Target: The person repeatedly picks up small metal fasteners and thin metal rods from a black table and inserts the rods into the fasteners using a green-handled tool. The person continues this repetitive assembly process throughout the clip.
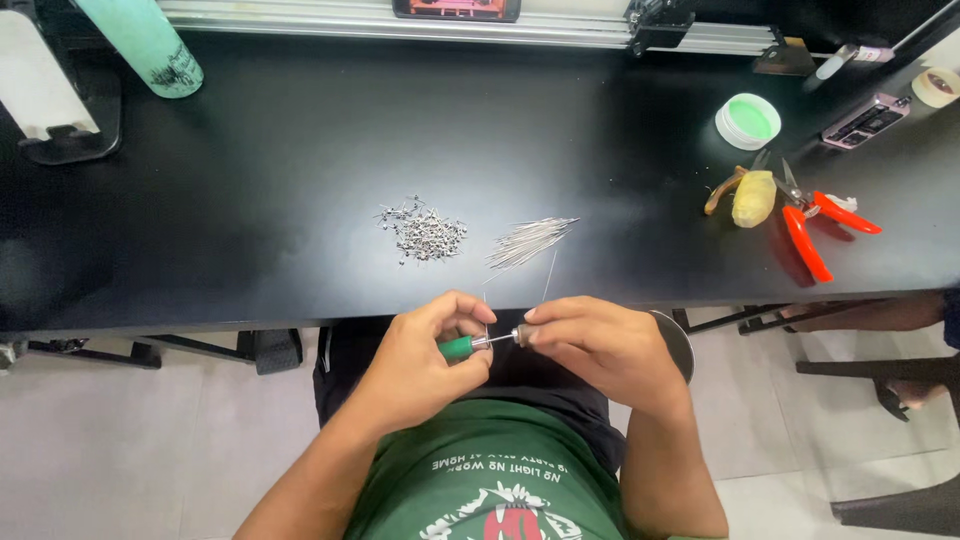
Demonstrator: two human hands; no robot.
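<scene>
- Two hands meet: left hand (425, 355) grips a green-handled tool (462, 347); right hand (590, 345) pinches its metal tip.
- Thin wire (551, 275) looks light, springy, easily bent; best held near the tip.

A mint-green bottle (140, 45) stood at the far left of the black surface (300, 150). At the right lay red-handled pliers (815, 225), a yellow object (754, 198), a round green-lidded tin (748, 121), a pink phone-like device (866, 121) and a tape roll (937, 87). A metal rail (400, 22) ran along the back edge.
</scene>
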